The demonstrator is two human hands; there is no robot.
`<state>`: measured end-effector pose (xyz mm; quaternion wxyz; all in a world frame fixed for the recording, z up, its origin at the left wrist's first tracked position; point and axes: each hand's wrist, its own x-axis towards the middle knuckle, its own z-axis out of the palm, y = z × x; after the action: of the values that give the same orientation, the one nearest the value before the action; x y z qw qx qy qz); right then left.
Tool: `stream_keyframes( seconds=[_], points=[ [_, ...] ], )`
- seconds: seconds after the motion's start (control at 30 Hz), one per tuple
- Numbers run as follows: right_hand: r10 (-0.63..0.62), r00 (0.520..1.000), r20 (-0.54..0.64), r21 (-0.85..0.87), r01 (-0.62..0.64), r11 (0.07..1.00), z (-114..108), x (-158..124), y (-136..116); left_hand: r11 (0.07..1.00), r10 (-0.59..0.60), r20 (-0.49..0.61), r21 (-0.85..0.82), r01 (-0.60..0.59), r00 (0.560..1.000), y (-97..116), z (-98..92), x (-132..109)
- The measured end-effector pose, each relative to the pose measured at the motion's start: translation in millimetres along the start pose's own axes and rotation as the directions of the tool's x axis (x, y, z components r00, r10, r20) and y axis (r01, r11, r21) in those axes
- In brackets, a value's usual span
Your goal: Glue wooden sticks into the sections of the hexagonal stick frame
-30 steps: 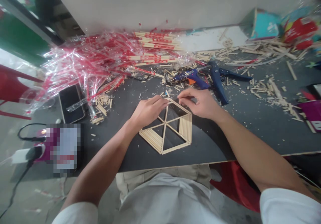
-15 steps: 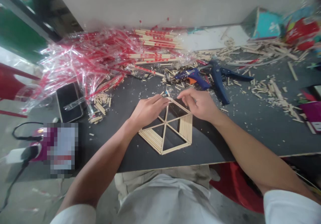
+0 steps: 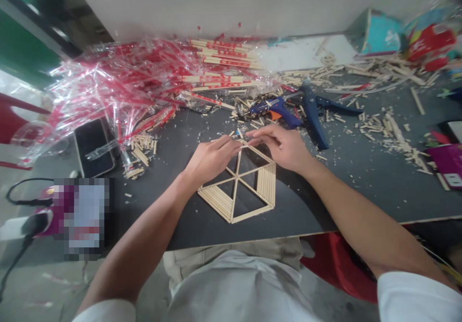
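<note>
A hexagonal frame of pale wooden sticks (image 3: 252, 212) lies flat on the dark table, with spokes meeting in its middle. Rows of sticks fill its lower-left and right sections; the lower-right section between the spokes is unfilled. My left hand (image 3: 216, 156) rests over the upper-left side, fingers together and closed on the frame near its top corner. Close by, my right hand (image 3: 287, 148) has its thumb and fingers pinched at that same corner, nearly touching the left fingertips. Whatever lies between the right fingertips is hidden or too small to make out.
Behind my hands lie a blue glue gun (image 3: 277, 111) and a blue-handled cutter (image 3: 313, 115) among stick offcuts. Red plastic wrappers (image 3: 119, 79) and packaged sticks (image 3: 224, 55) pile up at the back left. A phone (image 3: 94, 148) sits left, beside a power strip (image 3: 45, 211).
My right hand has moved left, bringing its fingertips to the frame's top corner beside my left fingers. My left hand stays on the frame. The whole view has shifted slightly.
</note>
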<state>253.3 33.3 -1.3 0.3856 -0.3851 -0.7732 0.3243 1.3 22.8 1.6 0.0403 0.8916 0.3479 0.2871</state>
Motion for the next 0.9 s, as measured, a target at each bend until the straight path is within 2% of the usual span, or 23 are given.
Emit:
stream_keyframes(
  seconds=[0.17,0.37,0.53,0.67,0.8,0.9],
  points=[
    [0.010,0.996,-0.084,0.120,0.000,0.993,-1,2,-4,1.000,-0.004,-0.001,0.001,0.004,1.000,2,-2.3,1],
    [-0.001,1.000,-0.018,0.119,0.003,0.993,-6,2,-9,1.000,-0.020,0.030,0.002,0.020,0.999,2,-1.6,1],
    [0.109,0.993,-0.052,0.233,-0.094,0.968,-7,0,-19,0.999,-0.049,0.003,0.023,0.049,0.999,4,-4.8,1],
    [0.144,0.988,0.059,0.377,-0.156,0.913,-5,-1,-27,0.989,-0.131,-0.122,-0.085,0.121,0.984,18,-16.3,5],
    [0.107,0.976,0.190,0.464,-0.186,0.866,3,-1,-27,0.954,-0.171,-0.148,-0.274,0.126,0.974,33,-18.7,11],
    [0.104,0.956,0.275,0.517,-0.238,0.822,9,-2,-26,0.941,-0.162,-0.154,-0.321,0.105,0.975,38,-11.6,12]
  ],
)
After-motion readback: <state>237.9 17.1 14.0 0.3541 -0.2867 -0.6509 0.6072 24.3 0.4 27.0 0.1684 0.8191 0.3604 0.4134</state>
